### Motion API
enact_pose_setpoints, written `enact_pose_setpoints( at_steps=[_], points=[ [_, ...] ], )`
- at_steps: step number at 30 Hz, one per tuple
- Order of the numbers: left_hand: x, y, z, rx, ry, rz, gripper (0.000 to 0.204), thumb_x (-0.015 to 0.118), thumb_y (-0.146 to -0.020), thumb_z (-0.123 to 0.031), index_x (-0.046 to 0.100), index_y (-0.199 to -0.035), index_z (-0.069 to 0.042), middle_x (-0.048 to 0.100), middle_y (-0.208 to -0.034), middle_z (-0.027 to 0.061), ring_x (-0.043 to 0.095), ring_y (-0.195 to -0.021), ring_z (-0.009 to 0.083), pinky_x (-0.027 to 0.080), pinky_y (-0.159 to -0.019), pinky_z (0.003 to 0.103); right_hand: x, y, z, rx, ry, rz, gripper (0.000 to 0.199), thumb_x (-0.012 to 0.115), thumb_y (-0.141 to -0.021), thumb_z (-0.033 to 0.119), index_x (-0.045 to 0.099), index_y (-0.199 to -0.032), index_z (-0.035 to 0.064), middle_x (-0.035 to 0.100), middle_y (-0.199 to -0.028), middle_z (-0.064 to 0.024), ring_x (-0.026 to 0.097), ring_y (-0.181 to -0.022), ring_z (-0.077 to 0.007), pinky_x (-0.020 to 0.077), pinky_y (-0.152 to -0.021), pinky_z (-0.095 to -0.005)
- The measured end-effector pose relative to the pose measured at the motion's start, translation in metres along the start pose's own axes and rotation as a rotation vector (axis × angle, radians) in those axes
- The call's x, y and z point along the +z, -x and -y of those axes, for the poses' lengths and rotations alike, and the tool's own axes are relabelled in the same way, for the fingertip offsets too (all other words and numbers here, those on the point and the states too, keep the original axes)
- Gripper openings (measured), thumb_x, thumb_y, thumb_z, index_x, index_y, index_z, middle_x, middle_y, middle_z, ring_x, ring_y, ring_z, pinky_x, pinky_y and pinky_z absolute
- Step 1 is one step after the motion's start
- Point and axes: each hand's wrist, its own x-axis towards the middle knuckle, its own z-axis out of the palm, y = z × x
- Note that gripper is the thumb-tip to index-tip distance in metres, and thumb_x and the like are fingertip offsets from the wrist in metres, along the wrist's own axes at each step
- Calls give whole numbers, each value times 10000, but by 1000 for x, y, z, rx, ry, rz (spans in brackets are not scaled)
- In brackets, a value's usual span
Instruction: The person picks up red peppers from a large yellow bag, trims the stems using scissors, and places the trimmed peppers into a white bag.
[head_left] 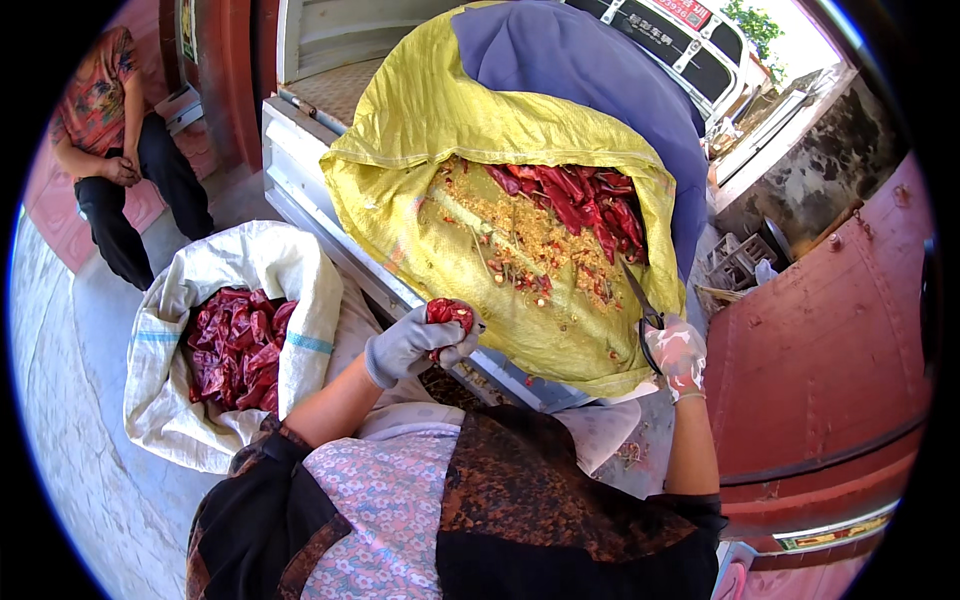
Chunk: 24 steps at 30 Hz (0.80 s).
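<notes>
Beside the yellow sack (440,130), the left hand (415,345) has its grip closed round a dried chilli (450,313); light, brittle, best pinched mid-body; the right hand (677,352) clasps scissors (640,298).

Red chilli (451,312), clutched; scissors (640,296) upright

Pale truck bed (300,180) carries yellow sack (440,130); white sack (270,265) stands on pavement (90,420).
</notes>
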Motion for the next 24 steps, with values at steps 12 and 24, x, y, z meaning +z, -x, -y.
enact_pose_setpoints(
  at_steps=[12,24],
  points=[
    [3,-3,7,-58,199,-88,253,646,-814,-229,532,-955,-53,467,-628,12,404,-530,95,333,-502,236,0,-53,49,-351,-381,-280,242,586,-803,233,623,-944,40,625,-971,-195,615,-818,-356,493,-734,-390],
    [35,-26,-12,-6,142,-58,208,586,-860,-242,513,-753,-79,463,-576,-3,423,-508,97,332,-489,237,43,-108,71,-241,-616,-220,203,664,-760,229,640,-824,38,648,-776,-159,619,-720,-307,481,-665,-371]
  ],
)
